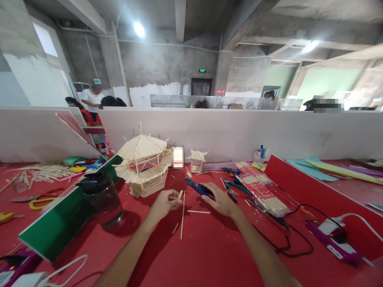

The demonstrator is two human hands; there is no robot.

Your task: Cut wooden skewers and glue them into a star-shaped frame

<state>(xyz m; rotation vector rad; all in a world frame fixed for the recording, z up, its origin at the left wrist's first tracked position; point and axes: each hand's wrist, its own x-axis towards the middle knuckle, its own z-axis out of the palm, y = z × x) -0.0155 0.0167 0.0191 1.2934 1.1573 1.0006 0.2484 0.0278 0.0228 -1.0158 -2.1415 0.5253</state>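
Observation:
My left hand (165,203) is closed in a pinch on a short wooden stick piece (180,194) just above the red table (209,251). My right hand (220,200) lies over the blue-handled cutters (196,187), fingers curled around their handles. A long thin stick (182,215) lies on the table between my hands, with shorter sticks beside it. A large stick-built pavilion model (143,164) stands behind my left hand. A small pavilion model (196,159) stands further back.
A dark-lidded clear jar (103,196) and a green board (64,215) stand at left. A bag of sticks (263,187), green pliers (236,186), black cable and a purple glue gun (332,235) lie at right. A white partition (239,133) backs the table; people sit beyond.

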